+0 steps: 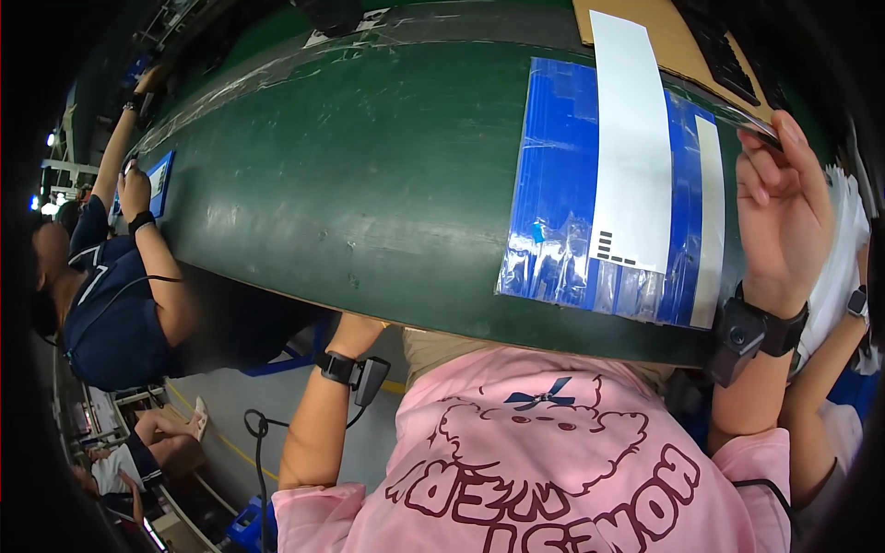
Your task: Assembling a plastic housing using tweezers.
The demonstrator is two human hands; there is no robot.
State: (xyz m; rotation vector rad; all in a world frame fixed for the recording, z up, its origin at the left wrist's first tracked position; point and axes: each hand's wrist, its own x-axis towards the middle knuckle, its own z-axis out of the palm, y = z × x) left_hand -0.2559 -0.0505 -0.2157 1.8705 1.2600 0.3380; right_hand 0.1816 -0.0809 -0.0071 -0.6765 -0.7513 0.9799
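Note:
My right hand (784, 203) is raised at the right end of the green table, with thumb and fingertips pinched on a thin, dark, glossy flat piece (758, 125), seen almost edge-on. Just left of that hand lies a blue plastic board (558, 184) covered with clear tape. On it rests a long white sheet (631, 138) with small black marks near its lower end. A narrow beige strip (710, 212) runs along the board's right side. My left hand (362, 332) is down at the table's front edge, and its fingers are hidden there.
The green tabletop (369, 166) stretches to the left. Brown cardboard (682, 46) with black trays (724, 46) lies beyond the board. At the left a co-worker (120, 304) handles a blue-framed piece (160, 184). Another person's arm (825, 387) and white bags (839, 249) are close on my right.

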